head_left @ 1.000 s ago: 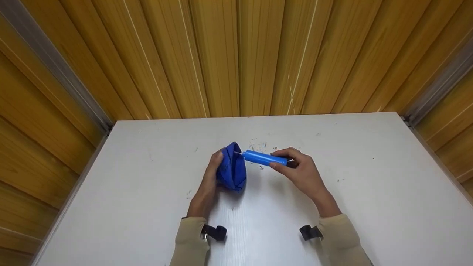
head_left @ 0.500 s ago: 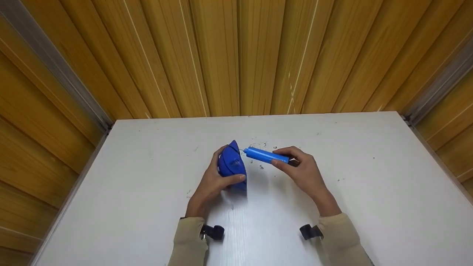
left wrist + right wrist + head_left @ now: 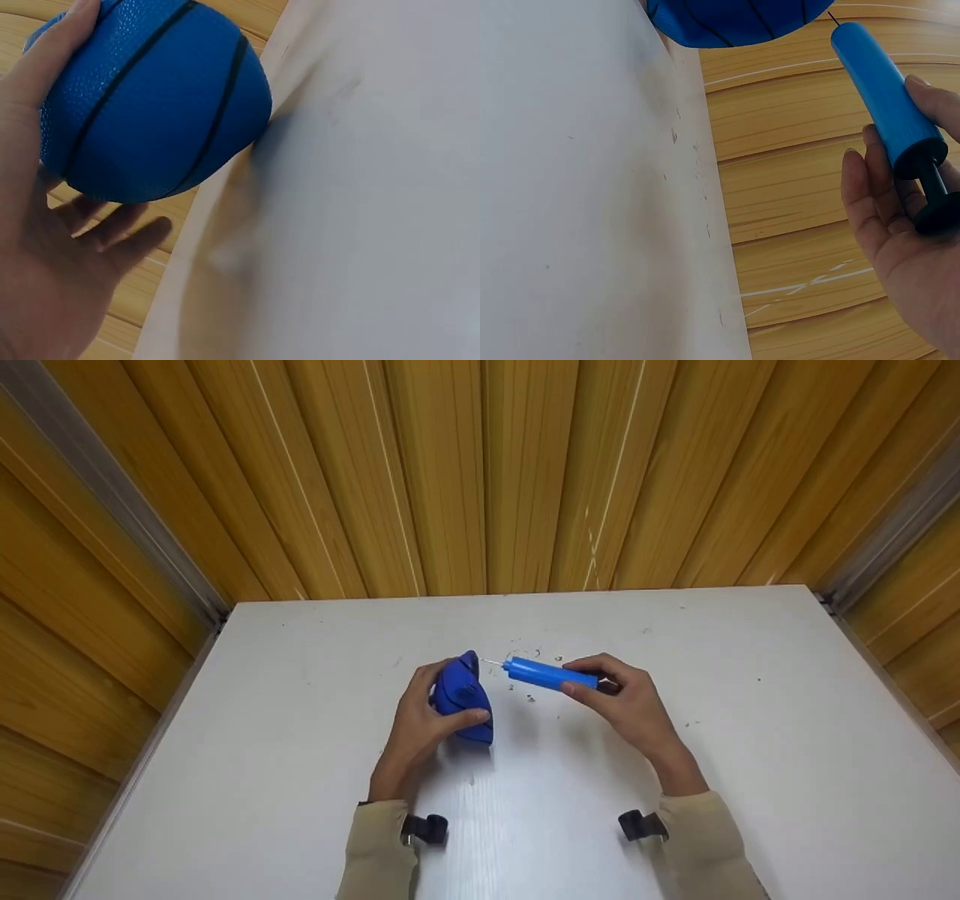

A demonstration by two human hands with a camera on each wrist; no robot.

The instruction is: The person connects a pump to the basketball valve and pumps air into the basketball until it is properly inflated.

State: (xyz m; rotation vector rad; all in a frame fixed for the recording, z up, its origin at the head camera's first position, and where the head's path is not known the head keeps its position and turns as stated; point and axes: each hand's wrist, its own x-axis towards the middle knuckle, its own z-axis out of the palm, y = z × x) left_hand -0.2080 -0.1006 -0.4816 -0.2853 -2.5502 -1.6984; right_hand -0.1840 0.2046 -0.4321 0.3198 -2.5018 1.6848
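Note:
A dented, partly collapsed blue ball (image 3: 459, 690) with black seam lines, like a small basketball, is held above the table in my left hand (image 3: 420, 720). The thumb lies across its near side, with the other fingers around the far side. In the left wrist view the ball (image 3: 165, 105) shows a pebbled skin. My right hand (image 3: 626, 697) grips a blue hand pump (image 3: 551, 673) by its rear end. The pump's thin needle (image 3: 491, 662) points left at the ball's upper edge; whether it touches or enters is unclear. A black plunger handle (image 3: 939, 214) shows in the right wrist view.
Both hands work over a white table (image 3: 300, 780) marked with small dark specks. Yellow wood-look panels (image 3: 450, 472) rise behind its far edge and stand along the sides. A black wrist camera (image 3: 429, 829) sticks out from the left sleeve, another (image 3: 637, 825) from the right.
My left hand has turned the ball, so its open fold no longer faces right, and the thumb now lies across it. The pump has drawn slightly right, showing more needle.

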